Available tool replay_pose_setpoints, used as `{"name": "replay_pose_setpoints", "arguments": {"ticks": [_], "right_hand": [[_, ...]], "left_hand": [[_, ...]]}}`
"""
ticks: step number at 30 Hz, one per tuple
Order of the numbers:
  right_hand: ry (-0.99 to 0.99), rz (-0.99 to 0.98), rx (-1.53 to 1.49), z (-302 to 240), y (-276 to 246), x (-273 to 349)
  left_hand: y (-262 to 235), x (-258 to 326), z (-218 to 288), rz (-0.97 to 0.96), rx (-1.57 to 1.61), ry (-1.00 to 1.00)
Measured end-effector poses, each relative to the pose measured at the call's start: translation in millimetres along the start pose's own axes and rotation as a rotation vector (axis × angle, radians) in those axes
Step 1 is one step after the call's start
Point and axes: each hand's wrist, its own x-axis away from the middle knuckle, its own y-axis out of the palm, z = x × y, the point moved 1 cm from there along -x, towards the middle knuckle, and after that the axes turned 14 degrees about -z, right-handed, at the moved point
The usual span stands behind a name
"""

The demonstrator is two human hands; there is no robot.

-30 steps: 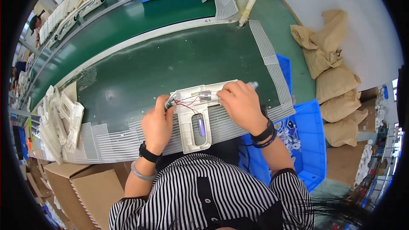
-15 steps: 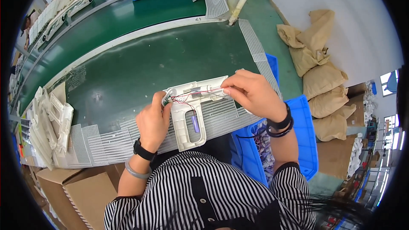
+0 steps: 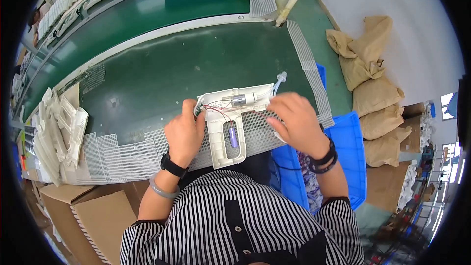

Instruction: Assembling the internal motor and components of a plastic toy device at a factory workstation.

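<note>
Green table (image 3: 162, 73), white housing (image 3: 230, 118) — purple cell (image 3: 233, 135) inside; blue bin (image 3: 351, 152), black-and-white striped shirt (image 3: 235, 221).

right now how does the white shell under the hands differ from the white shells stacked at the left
The open shell lies flat alone on the white mesh strip, its inside up with red wires, a metal motor and a purple cell; the stacked shells lean on edge in a pile, their insides hidden. The left hand and right hand touch the open shell; no hand touches the stacked shells. Both are white plastic.
</note>
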Motion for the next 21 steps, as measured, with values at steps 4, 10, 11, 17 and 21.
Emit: {"name": "replay_pose_setpoints", "arguments": {"ticks": [4, 10, 11, 17, 21], "right_hand": [[-0.172, 0.229, 0.228, 26, 6, -43], [-0.113, -0.005, 0.135, 49, 28, -60], [-0.117, -0.007, 0.13, 48, 28, -61], [-0.093, 0.091, -0.111, 34, 28, -76], [-0.101, -0.031, 0.045, 28, 34, -75]], "left_hand": [[6, -1, 0, 0.0, 0.001, -0.05], [8, 0, 0, 0.004, 0.023, -0.078], [8, 0, -1, 0.002, 0.02, -0.083], [6, 0, 1, 0.011, 0.046, -0.096], [-1, 3, 2, 0.061, -0.003, -0.084]]}}
